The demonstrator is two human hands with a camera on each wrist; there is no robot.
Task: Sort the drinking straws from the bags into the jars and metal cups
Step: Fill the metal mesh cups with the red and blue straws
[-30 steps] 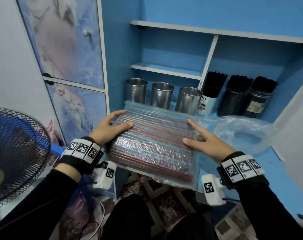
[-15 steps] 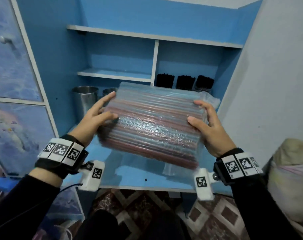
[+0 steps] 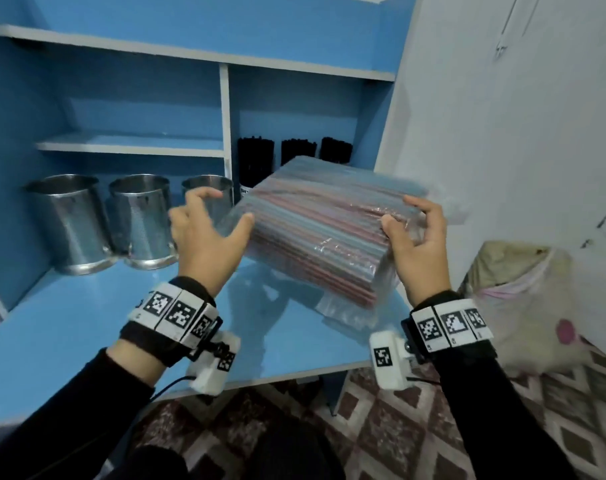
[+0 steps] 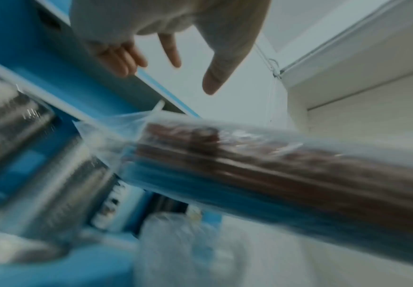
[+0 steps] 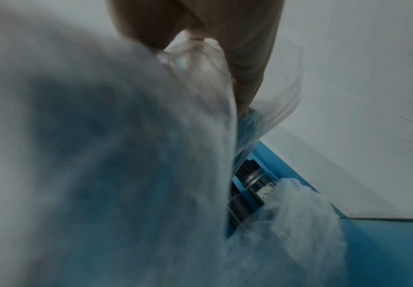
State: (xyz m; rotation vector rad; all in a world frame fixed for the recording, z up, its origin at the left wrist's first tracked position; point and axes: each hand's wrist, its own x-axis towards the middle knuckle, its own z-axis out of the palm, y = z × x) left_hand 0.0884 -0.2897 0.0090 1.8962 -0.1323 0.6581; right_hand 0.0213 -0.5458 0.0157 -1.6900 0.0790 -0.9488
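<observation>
- The bag of straws (image 3: 318, 233) is held in the air above the blue table (image 3: 69, 323), tilted, with its far end raised toward the shelf unit; red and blue straws show through the clear plastic.
- The right hand (image 3: 415, 244) grips the near right end of the bag, its fingers curled over the top edge and its thumb pressing the plastic.
- The left hand (image 3: 204, 237) is spread, with fingers loosely bent. Its thumb lies near or on the bag's left corner and it grips nothing; the left wrist view shows the fingers (image 4: 171, 50) clear of the plastic.
- Three metal cups (image 3: 138, 220) stand empty at the left of the table; jars (image 3: 256, 161) already full of black straws stand behind the bag.
- The step in hand looks like getting the bag open. None of its straws has gone anywhere yet.
- Next, the left hand probably needs to find the bag's mouth and pull it apart while the right hand steadies the bundle, so the straws don't spill.
</observation>
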